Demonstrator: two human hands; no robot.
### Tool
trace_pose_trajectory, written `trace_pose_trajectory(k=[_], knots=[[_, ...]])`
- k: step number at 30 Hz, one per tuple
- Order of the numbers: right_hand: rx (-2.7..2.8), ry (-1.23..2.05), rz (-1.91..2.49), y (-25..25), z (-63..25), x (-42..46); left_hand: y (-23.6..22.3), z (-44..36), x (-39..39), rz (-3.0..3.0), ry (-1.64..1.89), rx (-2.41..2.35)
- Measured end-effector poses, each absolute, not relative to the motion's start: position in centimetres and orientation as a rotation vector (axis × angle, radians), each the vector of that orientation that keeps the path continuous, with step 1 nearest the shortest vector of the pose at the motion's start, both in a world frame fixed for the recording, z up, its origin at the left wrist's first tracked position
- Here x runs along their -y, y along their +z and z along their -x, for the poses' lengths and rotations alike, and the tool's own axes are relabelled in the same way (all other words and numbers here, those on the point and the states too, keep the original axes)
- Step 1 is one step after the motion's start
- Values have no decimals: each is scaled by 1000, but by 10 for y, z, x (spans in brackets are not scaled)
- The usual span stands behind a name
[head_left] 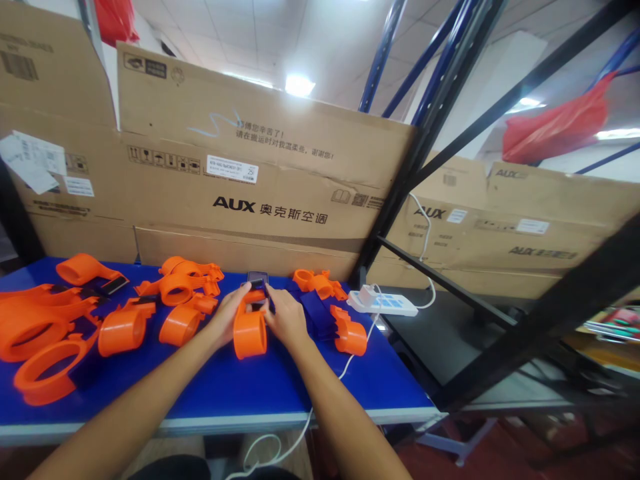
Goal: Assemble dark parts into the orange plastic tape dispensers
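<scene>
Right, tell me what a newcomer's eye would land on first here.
Probably the bright orange pieces spread over the blue tabletop, with one piece held between the left hand and right hand. Behind the tabletop stands large cardboard printed AUX.

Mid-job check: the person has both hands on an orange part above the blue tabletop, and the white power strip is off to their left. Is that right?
Not quite: the head view shows the white power strip to their right. The left hand and right hand are indeed on an orange part above the blue tabletop.
</scene>
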State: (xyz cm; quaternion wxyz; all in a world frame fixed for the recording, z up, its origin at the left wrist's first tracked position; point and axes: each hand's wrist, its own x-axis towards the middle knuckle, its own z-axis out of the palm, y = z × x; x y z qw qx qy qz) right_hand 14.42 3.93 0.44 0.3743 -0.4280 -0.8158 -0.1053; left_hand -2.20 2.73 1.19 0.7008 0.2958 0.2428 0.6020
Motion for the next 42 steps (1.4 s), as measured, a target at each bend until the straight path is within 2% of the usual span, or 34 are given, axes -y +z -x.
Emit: trace_pose_trajectory(k=[9, 22, 35, 42], knots=[[2101, -352, 1183, -3, -139, -40, 12, 21, -28, -726, 1316, -539], [2063, -146, 1045, 12, -148, -34, 7, 25, -28, -882, 1414, -618], [2093, -205, 1038, 9, -147, -38, -8, 29, -40, -1069, 1441, -853], [1937, 58, 960, 14, -149, -38, -3, 35, -36, -1053, 1370, -788]])
